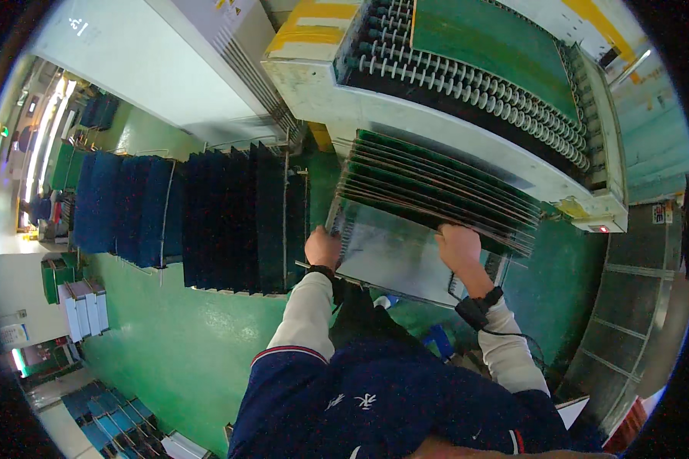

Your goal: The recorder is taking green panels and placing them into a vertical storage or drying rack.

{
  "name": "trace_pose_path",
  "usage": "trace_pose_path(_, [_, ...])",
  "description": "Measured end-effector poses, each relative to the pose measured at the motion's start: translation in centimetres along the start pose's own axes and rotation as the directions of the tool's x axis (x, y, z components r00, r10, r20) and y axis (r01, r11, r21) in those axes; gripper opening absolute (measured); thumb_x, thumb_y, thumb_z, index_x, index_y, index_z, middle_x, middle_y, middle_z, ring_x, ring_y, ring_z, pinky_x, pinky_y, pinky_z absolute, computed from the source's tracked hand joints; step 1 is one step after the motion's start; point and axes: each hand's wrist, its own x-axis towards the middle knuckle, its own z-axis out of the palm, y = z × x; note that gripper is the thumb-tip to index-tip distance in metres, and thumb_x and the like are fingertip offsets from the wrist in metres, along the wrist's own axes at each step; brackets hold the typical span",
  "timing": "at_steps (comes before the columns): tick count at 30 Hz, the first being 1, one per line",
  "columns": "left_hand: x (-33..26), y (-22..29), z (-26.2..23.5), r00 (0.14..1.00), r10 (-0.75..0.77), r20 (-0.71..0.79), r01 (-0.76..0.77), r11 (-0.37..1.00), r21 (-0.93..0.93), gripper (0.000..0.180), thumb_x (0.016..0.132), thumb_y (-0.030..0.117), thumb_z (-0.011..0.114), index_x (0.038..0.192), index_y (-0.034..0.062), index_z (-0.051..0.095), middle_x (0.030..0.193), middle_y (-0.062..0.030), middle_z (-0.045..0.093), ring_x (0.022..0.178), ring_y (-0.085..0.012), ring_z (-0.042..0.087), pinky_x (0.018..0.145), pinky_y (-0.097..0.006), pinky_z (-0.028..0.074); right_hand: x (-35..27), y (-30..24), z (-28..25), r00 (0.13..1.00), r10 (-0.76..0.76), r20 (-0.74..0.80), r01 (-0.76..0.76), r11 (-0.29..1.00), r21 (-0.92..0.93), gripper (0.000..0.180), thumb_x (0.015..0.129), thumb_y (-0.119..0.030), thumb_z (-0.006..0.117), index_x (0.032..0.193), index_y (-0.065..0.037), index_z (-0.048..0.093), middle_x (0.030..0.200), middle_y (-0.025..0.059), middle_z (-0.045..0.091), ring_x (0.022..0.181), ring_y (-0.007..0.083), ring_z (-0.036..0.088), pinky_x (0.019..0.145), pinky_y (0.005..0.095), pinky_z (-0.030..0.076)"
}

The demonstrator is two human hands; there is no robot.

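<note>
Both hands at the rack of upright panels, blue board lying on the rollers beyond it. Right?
Board colour's wrong: the head view shows the board on the rollers is green, not blue. Rest stands.

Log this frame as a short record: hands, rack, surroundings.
Left hand: curled, at the left side of the rack; exact grip unclear
Right hand: curled, at the near edges of the green panels, toward their right end; exact grip unclear
Rack load: several thin green panels in a row, grouped toward the far side
Beyond rack: pale roller machine with white disc rollers; one green sheet lying on them
Left of rack: dark blue panels standing in racks
Floor: green
</note>
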Motion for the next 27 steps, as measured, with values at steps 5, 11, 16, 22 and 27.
trace_pose_path(5, [-0.1, 0.6, -0.2, 1.000, -0.006, -0.007, 0.006, 1.000, -0.019, 0.034, 0.080, 0.030, 0.070, 0.098, 0.0017, 0.064, 0.100, -0.0215, 0.070, 0.095, -0.0415, 0.067, 0.083, -0.050, 0.055, -0.5, 0.3, 0.8, 1.000, -0.019, -0.017, 0.019, 1.000, 0.015, 0.022, 0.089, -0.029, 0.062, 0.089, -0.008, 0.066, 0.085, 0.0161, 0.069, 0.085, 0.0373, 0.068, 0.073, 0.0503, 0.053])
trace_pose_path(11, [0.2, -0.2, 0.5, 0.997, 0.069, -0.033, -0.069, 0.998, -0.010, 0.033, 0.080, 0.031, 0.069, 0.092, 0.0004, 0.065, 0.090, -0.0234, 0.070, 0.090, -0.0422, 0.068, 0.078, -0.051, 0.055, -1.5, -0.8, -1.4, 0.999, -0.014, 0.032, 0.014, 1.000, -0.015, 0.020, 0.086, -0.028, 0.063, 0.087, -0.009, 0.067, 0.082, 0.0154, 0.069, 0.083, 0.0378, 0.067, 0.072, 0.0508, 0.052])
trace_pose_path(16, [0.1, 0.1, 0.8, 0.997, 0.011, -0.073, -0.015, 0.999, -0.047, 0.035, 0.078, 0.032, 0.072, 0.091, 0.0008, 0.064, 0.091, -0.0236, 0.070, 0.088, -0.0429, 0.068, 0.077, -0.051, 0.055, -4.3, -3.5, -11.2, 0.999, -0.001, -0.034, 0.001, 1.000, 0.018, 0.023, 0.086, -0.032, 0.062, 0.085, -0.010, 0.070, 0.082, 0.0167, 0.070, 0.082, 0.0394, 0.068, 0.070, 0.0504, 0.053])
trace_pose_path(22, [0.2, -0.7, -0.2, 0.999, -0.027, -0.021, 0.027, 1.000, -0.014, 0.039, 0.074, 0.034, 0.074, 0.093, 0.0014, 0.064, 0.093, -0.0224, 0.071, 0.090, -0.0424, 0.068, 0.079, -0.050, 0.055, -8.5, -0.8, -19.5, 0.975, -0.041, -0.218, 0.071, 0.988, 0.133, 0.019, 0.085, -0.026, 0.069, 0.094, -0.009, 0.073, 0.079, 0.0162, 0.070, 0.071, 0.0343, 0.067, 0.067, 0.0465, 0.051])
trace_pose_path(27, [-0.2, 0.4, -0.3, 1.000, 0.013, -0.010, -0.013, 0.997, -0.079, 0.033, 0.076, 0.029, 0.072, 0.093, 0.0015, 0.064, 0.094, -0.0232, 0.070, 0.091, -0.0435, 0.067, 0.080, -0.051, 0.054, -13.2, 7.9, -20.1, 0.901, 0.318, -0.294, 0.057, 0.585, 0.809, 0.024, 0.085, -0.020, 0.074, 0.104, -0.005, 0.073, 0.089, 0.0069, 0.073, 0.082, 0.0178, 0.065, 0.076, 0.0363, 0.051])
